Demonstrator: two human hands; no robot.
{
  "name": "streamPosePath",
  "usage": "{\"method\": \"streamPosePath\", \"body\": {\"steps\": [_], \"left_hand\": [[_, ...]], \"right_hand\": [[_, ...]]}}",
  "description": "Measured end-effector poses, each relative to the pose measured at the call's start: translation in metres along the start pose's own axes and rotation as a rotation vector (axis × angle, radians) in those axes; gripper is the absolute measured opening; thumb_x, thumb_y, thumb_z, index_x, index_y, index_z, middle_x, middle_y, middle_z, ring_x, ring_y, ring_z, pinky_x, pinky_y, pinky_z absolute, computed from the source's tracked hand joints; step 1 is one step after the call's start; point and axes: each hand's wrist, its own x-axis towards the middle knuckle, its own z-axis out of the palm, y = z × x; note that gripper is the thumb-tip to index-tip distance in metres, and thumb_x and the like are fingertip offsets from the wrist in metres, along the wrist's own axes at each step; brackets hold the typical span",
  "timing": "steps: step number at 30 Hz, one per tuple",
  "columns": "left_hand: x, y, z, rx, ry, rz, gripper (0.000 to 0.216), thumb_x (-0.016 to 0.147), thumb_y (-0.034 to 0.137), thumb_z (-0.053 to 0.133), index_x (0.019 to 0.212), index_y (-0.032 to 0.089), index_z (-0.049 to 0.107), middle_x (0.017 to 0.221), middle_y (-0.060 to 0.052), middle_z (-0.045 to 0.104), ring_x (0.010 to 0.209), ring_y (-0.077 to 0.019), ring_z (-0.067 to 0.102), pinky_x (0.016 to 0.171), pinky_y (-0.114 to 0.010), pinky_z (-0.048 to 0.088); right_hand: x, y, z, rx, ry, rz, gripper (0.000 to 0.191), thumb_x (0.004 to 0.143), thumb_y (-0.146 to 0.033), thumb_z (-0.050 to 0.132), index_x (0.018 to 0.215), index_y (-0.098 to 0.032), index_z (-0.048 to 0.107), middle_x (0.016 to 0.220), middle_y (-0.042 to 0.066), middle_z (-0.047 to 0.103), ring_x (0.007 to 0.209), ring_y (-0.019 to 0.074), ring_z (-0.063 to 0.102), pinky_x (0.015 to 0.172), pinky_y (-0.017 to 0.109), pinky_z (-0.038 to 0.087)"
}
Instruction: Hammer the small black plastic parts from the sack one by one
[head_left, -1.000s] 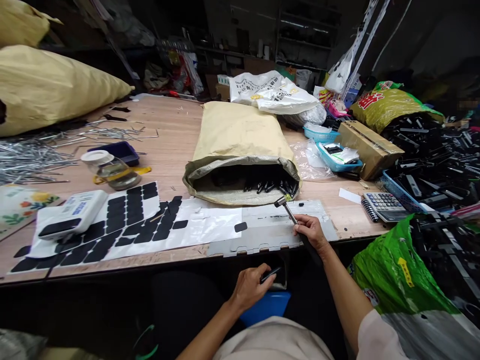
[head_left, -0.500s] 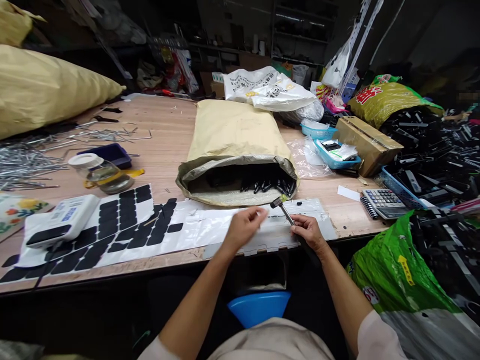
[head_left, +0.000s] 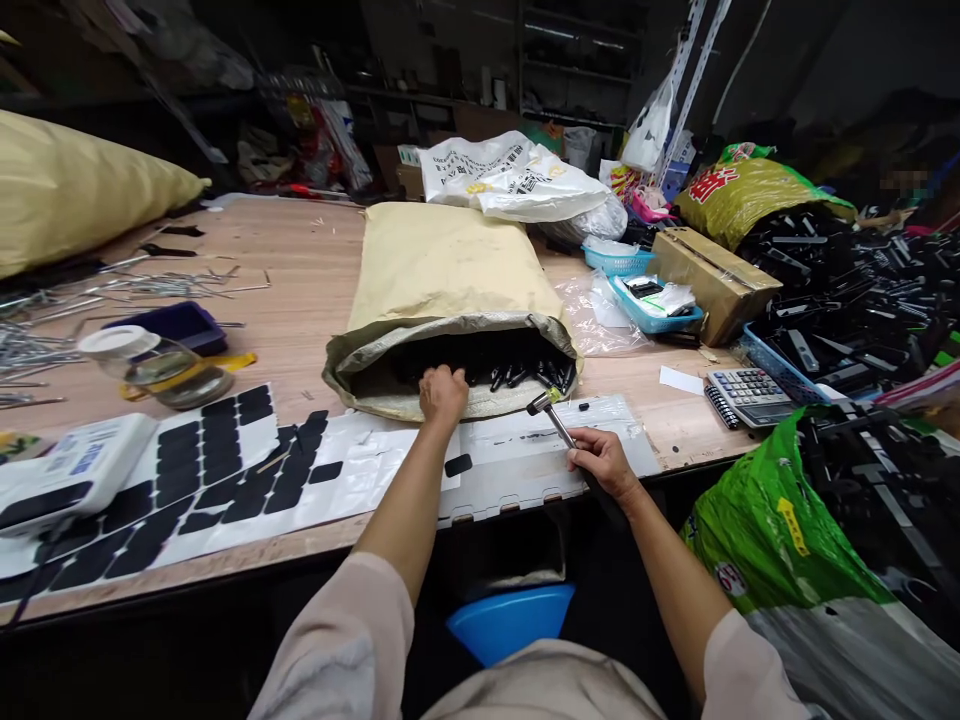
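Note:
My left hand [head_left: 444,393] reaches into the mouth of a tan paper sack [head_left: 450,262], its fingers curled down; what they hold, if anything, is hidden. Inside the sack's opening lie several small black parts [head_left: 517,374]. In my right hand [head_left: 604,462] is a hammer [head_left: 558,425] with a metal shaft, a dark grip and a yellowish end on its head. The hammer head is close to the sack's lower right rim. Below it, a flat grey-white board [head_left: 540,455] lies at the table edge, with a black rounded patch [head_left: 458,465] near its left side.
Sheets of black stickers [head_left: 180,465], a white device [head_left: 75,470] and a lidded jar [head_left: 161,365] are at left, with metal rods behind. At right are a calculator [head_left: 750,393], blue baskets [head_left: 651,318], a cardboard box [head_left: 716,280] and a green bag [head_left: 750,510] of black parts.
My left hand has moved from above the board, left and forward, into the sack's mouth. The black patch on the board now shows. My right hand still holds the hammer; the view has shifted.

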Motion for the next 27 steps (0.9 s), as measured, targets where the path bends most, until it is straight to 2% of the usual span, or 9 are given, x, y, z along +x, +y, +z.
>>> {"method": "streamPosePath", "body": {"steps": [3,6,8,10,13,17,22,27], "left_hand": [[-0.025,-0.004,-0.018,-0.023,0.009,0.144,0.023,0.098,0.033,0.050,0.101,0.015,0.064,0.107,-0.014,0.063,0.103,-0.0281,0.051,0.085,-0.044,0.037],[-0.060,-0.012,-0.027,-0.079,-0.152,0.352,0.019,0.095,0.035,0.056,0.101,0.021,0.067,0.099,-0.006,0.068,0.094,-0.0228,0.053,0.084,-0.037,0.041],[-0.081,-0.018,-0.025,-0.108,-0.281,0.484,0.015,0.093,0.033,0.060,0.098,0.022,0.070,0.095,-0.003,0.069,0.092,-0.0217,0.054,0.084,-0.035,0.042],[-0.096,-0.024,-0.018,-0.110,-0.342,0.570,0.015,0.092,0.031,0.060,0.097,0.021,0.071,0.093,-0.004,0.069,0.091,-0.0219,0.054,0.084,-0.035,0.042],[-0.103,-0.029,-0.010,-0.084,-0.324,0.597,0.017,0.090,0.032,0.065,0.101,0.021,0.073,0.093,-0.004,0.068,0.089,-0.0221,0.053,0.083,-0.035,0.041],[-0.100,-0.029,-0.009,-0.057,-0.340,0.576,0.023,0.080,0.035,0.077,0.100,0.023,0.075,0.091,-0.003,0.067,0.090,-0.0229,0.052,0.079,-0.034,0.041],[-0.098,-0.030,-0.010,-0.066,-0.361,0.548,0.020,0.080,0.033,0.077,0.098,0.025,0.076,0.088,-0.003,0.064,0.090,-0.0225,0.052,0.079,-0.034,0.040],[-0.098,-0.032,-0.008,-0.074,-0.355,0.518,0.014,0.078,0.034,0.078,0.087,0.024,0.075,0.084,-0.002,0.062,0.087,-0.0212,0.050,0.077,-0.033,0.040]], "right_hand": [[-0.001,-0.001,0.000,-0.006,-0.009,0.004,0.036,0.074,-0.024,0.068,0.107,-0.013,0.074,0.055,-0.004,0.063,0.051,0.0142,0.058,0.059,0.029,0.049],[-0.001,-0.001,-0.001,-0.013,-0.013,0.007,0.036,0.075,-0.025,0.068,0.108,-0.013,0.074,0.056,-0.003,0.064,0.052,0.0146,0.059,0.060,0.029,0.049],[-0.002,-0.001,-0.002,-0.022,-0.020,0.007,0.036,0.075,-0.025,0.068,0.109,-0.013,0.074,0.056,-0.003,0.063,0.052,0.0147,0.059,0.060,0.030,0.049],[-0.002,0.001,-0.002,-0.040,-0.035,0.002,0.038,0.075,-0.025,0.068,0.110,-0.013,0.074,0.057,-0.003,0.062,0.052,0.0146,0.058,0.059,0.029,0.049],[-0.003,0.004,-0.002,-0.092,-0.068,-0.008,0.039,0.075,-0.025,0.068,0.111,-0.013,0.075,0.058,-0.003,0.061,0.052,0.0140,0.057,0.057,0.028,0.048],[-0.004,0.004,-0.001,-0.205,-0.116,-0.011,0.039,0.075,-0.024,0.067,0.113,-0.015,0.076,0.060,-0.003,0.058,0.052,0.0125,0.052,0.053,0.025,0.044],[-0.006,-0.006,0.006,-0.295,-0.159,-0.028,0.040,0.076,-0.023,0.065,0.114,-0.014,0.076,0.062,-0.002,0.059,0.051,0.0113,0.047,0.051,0.024,0.039],[-0.007,-0.014,0.020,-0.395,-0.182,-0.126,0.039,0.076,-0.022,0.064,0.112,-0.015,0.077,0.064,-0.001,0.062,0.055,0.0121,0.048,0.053,0.024,0.039]]}}
